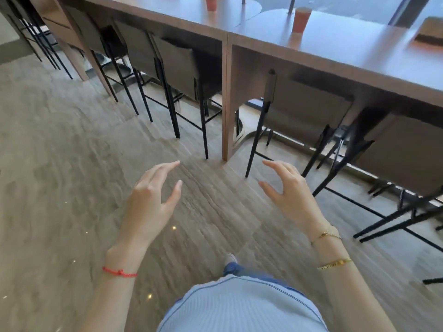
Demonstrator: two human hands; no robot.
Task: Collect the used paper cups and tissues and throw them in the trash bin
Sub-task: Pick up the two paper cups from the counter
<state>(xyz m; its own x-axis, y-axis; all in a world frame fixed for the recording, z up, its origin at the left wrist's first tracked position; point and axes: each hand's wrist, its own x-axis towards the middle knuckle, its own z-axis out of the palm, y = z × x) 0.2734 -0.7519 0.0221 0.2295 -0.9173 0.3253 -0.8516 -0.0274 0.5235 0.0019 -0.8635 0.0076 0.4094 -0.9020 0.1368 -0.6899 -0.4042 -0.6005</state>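
Note:
Two orange paper cups stand on the long wooden counter (335, 51): one cup (301, 20) at the upper right and another cup (211, 3) cut off by the top edge. My left hand (153, 195) and my right hand (287, 190) hover over the floor in front of me, well short of the counter. Both hands hold nothing and their fingers are spread and slightly curled. No tissues and no trash bin are in view.
Several dark high stools (177, 65) with thin black legs are pushed under the counter, between me and the cups. A brown box-like object (429, 32) lies at the counter's far right. Wood-look floor (72, 164) stretches to the left.

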